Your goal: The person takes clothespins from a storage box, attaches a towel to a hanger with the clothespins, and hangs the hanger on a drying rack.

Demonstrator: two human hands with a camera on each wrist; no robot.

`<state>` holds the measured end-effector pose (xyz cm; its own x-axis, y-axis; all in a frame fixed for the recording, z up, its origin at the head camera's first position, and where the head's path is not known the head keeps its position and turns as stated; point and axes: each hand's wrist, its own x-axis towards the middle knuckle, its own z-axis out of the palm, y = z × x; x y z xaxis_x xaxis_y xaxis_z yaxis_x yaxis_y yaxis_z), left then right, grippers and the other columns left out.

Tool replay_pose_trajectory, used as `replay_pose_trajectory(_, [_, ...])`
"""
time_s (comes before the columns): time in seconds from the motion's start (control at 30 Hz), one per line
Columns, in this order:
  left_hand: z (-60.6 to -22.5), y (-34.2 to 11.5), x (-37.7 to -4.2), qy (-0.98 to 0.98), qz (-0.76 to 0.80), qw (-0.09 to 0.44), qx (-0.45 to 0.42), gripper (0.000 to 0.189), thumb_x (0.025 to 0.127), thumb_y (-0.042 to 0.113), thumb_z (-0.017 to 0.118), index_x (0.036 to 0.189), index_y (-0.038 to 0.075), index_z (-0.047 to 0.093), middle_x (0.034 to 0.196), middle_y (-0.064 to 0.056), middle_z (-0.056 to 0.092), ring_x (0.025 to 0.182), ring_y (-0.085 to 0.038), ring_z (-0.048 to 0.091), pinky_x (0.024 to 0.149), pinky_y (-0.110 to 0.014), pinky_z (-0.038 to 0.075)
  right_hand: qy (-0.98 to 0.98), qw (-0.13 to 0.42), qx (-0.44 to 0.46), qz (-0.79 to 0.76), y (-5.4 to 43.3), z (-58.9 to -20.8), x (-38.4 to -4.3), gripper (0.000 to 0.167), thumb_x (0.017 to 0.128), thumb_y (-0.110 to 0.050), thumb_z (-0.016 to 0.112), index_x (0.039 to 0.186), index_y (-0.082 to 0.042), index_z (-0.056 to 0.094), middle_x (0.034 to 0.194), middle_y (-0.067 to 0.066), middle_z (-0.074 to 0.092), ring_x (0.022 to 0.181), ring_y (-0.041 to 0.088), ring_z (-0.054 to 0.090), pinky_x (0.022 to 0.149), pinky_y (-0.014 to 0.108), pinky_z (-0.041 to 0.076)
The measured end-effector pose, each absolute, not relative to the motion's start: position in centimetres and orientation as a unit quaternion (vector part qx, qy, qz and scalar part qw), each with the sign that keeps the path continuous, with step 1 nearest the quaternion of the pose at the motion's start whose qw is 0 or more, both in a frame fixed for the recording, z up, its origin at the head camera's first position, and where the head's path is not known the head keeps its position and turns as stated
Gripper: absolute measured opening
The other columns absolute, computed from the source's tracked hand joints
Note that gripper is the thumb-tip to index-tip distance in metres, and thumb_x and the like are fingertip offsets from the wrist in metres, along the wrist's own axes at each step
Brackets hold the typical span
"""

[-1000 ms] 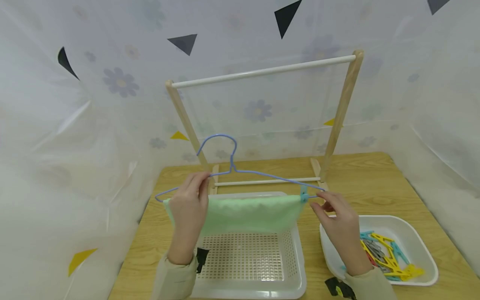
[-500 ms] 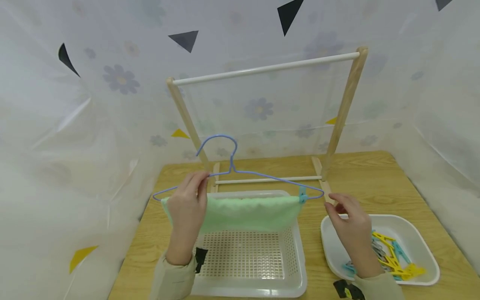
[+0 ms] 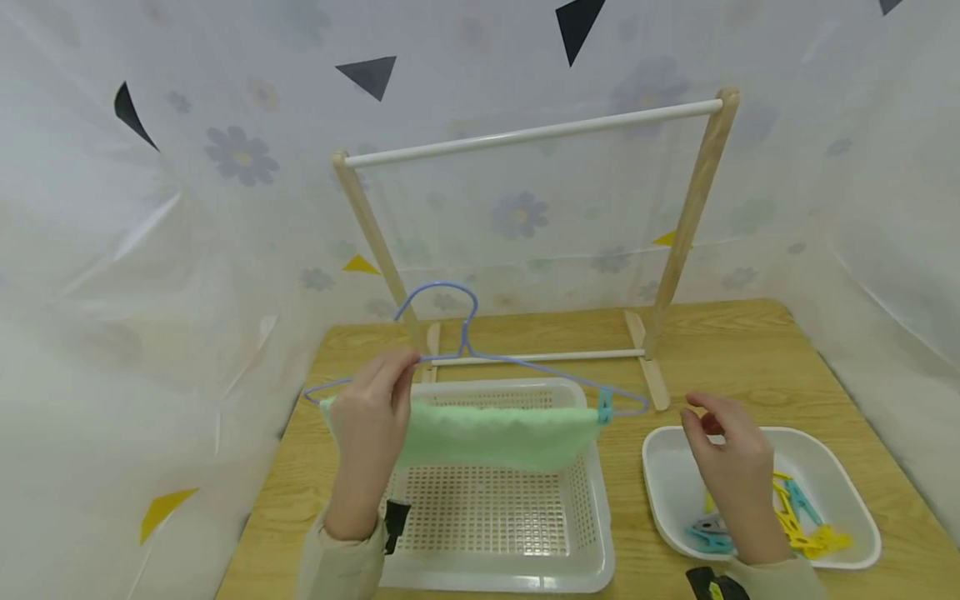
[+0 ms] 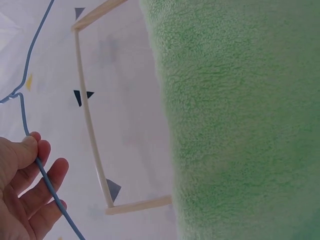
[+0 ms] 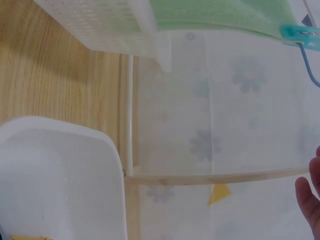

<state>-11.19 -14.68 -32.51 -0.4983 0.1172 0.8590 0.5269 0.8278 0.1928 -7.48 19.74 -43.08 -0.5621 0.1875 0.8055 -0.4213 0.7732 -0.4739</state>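
Observation:
My left hand (image 3: 372,410) pinches the upper wire of a blue clothes hanger (image 3: 525,362), left of its hook. Over the hanger's bottom bar hangs a fuzzy light green towel (image 3: 495,437), close beside the left hand in the left wrist view. A teal clothespin (image 3: 604,405) clamps the towel's right end to the bar; the left end is partly hidden behind the hand. Off to the right, my right hand (image 3: 731,446) holds nothing, its fingers loosely bent, above a white tub (image 3: 671,467) of yellow, teal and grey clothespins (image 3: 806,521).
Below the towel stands a white perforated basket (image 3: 600,533) on the wooden table (image 3: 742,367). Behind it rises a drying rack with a white top bar (image 3: 540,133) and wooden legs. Plastic sheeting with printed flowers surrounds the table.
My right hand has let go of the hanger's right end and moved right, over the tub. The hanger and towel have dipped slightly, still held by the left hand.

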Motion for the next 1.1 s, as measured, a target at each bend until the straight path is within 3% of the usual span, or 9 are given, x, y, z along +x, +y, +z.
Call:
replay_pose_trajectory(0.23, [-32.9, -15.1, -10.8, -0.852, -0.199, 0.435, -0.213, 0.004, 0.077, 0.007, 0.068, 0.081, 0.008, 0.069, 0.079, -0.004, 0.068, 0.061, -0.019, 0.064, 0.033, -0.024, 0.033, -0.827, 0.450, 0.062, 0.332, 20.3, -43.4, -7.1, 0.020, 0.069, 0.006, 0.067, 0.089, 0.004, 0.066, 0.080, 0.014, 0.063, 0.065, -0.002, 0.047, 0.063, 0.004, 0.037])
replay_pose_trajectory(0.7, [-33.2, -15.4, -9.8, -0.881, -0.183, 0.358, -0.247, 0.007, 0.075, 0.014, 0.069, 0.081, 0.012, 0.070, 0.080, -0.001, 0.068, 0.061, -0.018, 0.064, 0.032, -0.017, 0.026, -0.848, 0.433, 0.027, 0.305, 21.5, -44.0, -6.1, 0.027, 0.064, 0.011, 0.068, 0.090, 0.004, 0.065, 0.081, 0.015, 0.061, 0.062, 0.004, 0.045, 0.065, 0.000, 0.033])
replay_pose_trajectory(0.9, [-33.4, -15.5, -9.8, -0.889, -0.186, 0.322, -0.268, 0.004, 0.077, 0.014, 0.068, 0.080, 0.012, 0.069, 0.078, 0.001, 0.067, 0.059, -0.015, 0.063, 0.036, -0.019, 0.032, -0.852, 0.432, 0.011, 0.296, 21.9, -44.3, -5.9, 0.028, 0.064, 0.010, 0.070, 0.091, 0.002, 0.065, 0.082, 0.014, 0.062, 0.062, 0.004, 0.045, 0.066, 0.000, 0.032])
replay_pose_trajectory(1.1, [-33.5, -15.4, -9.7, -0.911, -0.189, 0.266, -0.251, 0.008, 0.076, 0.011, 0.070, 0.084, 0.013, 0.070, 0.082, 0.002, 0.068, 0.064, -0.014, 0.063, 0.041, -0.020, 0.039, -0.861, 0.422, 0.000, 0.284, 22.2, -44.4, -5.7, 0.028, 0.064, 0.009, 0.071, 0.091, 0.002, 0.066, 0.081, 0.014, 0.062, 0.059, 0.014, 0.047, 0.065, 0.000, 0.031])
